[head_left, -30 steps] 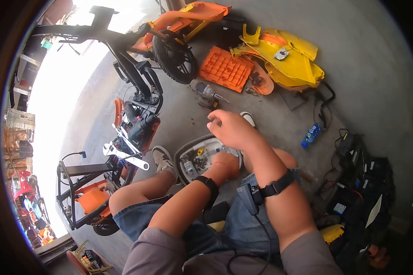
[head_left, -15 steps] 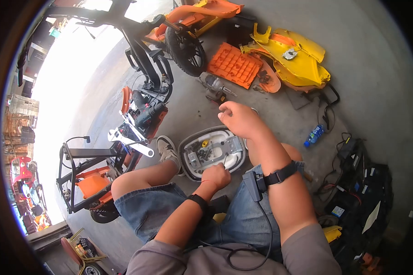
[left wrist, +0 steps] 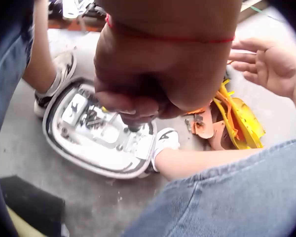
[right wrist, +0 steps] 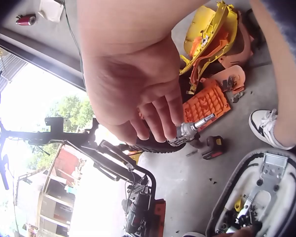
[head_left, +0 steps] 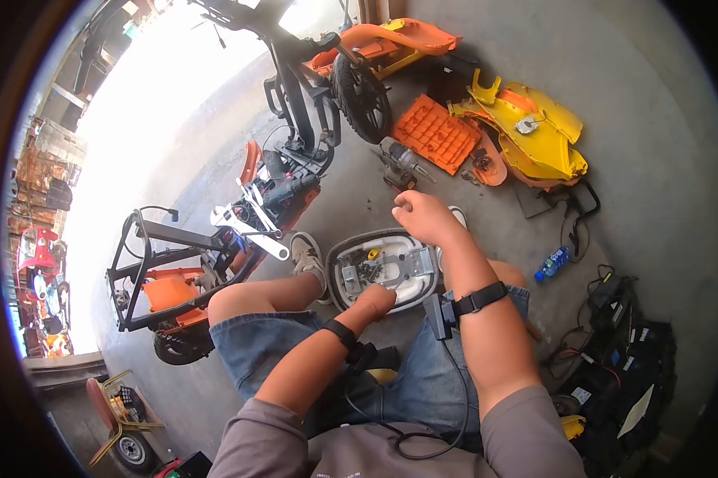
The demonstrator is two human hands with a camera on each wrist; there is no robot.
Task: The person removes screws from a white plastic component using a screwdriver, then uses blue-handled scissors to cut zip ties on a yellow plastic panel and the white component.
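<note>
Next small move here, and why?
I'd probably reach the right grip toward the power tool: that grip looks open and empty, and the tool lies on the floor just beyond it in the head view. The left grip is at the pan of small loose parts; whether it holds anything is unclear.

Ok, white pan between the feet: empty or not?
The pan isn't empty: head view shows a yellow piece and small dark parts inside.

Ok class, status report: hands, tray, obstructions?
Left hand above tray, fingers curled, grip hidden. Right hand relaxed, empty. Tray between shoes, small parts inside. Left hand partly covers it.
</note>
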